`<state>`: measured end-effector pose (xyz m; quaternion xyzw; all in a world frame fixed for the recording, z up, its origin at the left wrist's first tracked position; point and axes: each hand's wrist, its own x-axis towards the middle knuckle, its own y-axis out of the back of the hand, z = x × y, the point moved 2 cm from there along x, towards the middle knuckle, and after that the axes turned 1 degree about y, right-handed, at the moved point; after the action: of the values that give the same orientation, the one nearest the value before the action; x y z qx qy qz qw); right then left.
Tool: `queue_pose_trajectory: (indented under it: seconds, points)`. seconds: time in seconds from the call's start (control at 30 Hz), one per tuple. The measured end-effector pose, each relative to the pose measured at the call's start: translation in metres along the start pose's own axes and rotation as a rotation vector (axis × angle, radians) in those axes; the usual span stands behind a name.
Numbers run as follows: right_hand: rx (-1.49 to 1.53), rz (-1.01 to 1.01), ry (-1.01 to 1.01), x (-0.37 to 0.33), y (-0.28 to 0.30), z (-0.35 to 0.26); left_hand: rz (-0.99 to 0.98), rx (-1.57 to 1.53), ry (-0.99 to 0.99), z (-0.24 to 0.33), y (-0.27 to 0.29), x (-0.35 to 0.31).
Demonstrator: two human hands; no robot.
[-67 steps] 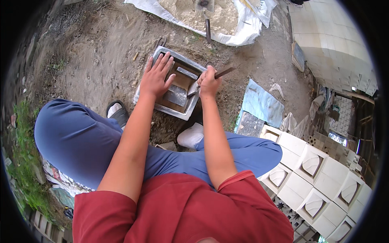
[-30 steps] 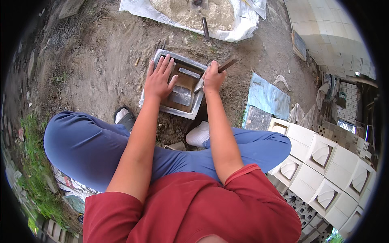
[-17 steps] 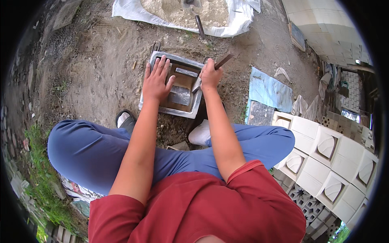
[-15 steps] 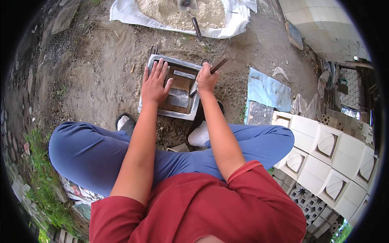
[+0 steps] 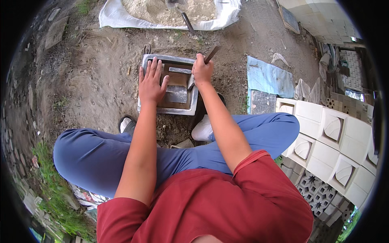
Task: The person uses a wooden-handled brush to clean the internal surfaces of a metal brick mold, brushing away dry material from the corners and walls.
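The square metal mould (image 5: 168,110) lies flat on the bare dirt ground (image 5: 93,77), directly in front of the seated person's knees, within reach of both arms. The left hand (image 5: 150,83) rests palm down across the mould's left rim and inner plate, fingers (image 5: 153,68) spread and extended; it grips nothing and appears to serve as a brace that keeps the frame from shifting. The right hand (image 5: 201,71) sits at the mould's far right corner, fingers fully curled around the dark handle of a trowel-like tool (image 5: 211,54). The handle angles up and to the far right; the working end points down into the mould cavity, mostly hidden by the hand.

On the far side, a white sheet (image 5: 121,18) carries a pile of sandy mix (image 5: 162,10). To the right stand stacked white cast blocks (image 5: 332,133) beside a blue sheet (image 5: 269,77).
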<state>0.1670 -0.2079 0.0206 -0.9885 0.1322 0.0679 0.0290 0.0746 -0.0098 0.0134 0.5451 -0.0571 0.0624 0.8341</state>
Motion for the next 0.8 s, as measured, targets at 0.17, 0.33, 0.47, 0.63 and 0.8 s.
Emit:
queue_pose_trajectory:
  seconds: [0.17,0.33,0.47,0.63,0.8]
  points:
    - [0.082,0.043,0.012,0.003,-0.015,-0.034,-0.008,0.030,0.002,-0.011,0.002,-0.008]
    - [-0.176,0.075,0.195,-0.011,0.006,0.001,-0.005,-0.008,-0.016,0.004,0.001,0.000]
    - [-0.119,0.038,0.084,-0.006,0.002,-0.002,0.016,0.002,-0.018,0.000,-0.003,0.001]
    - [-0.066,0.006,0.048,-0.010,-0.018,-0.050,0.009,0.032,0.003,-0.013,0.003,-0.008]
    - [-0.189,0.116,0.292,-0.014,0.011,0.004,0.002,0.024,-0.027,0.006,-0.001,0.004]
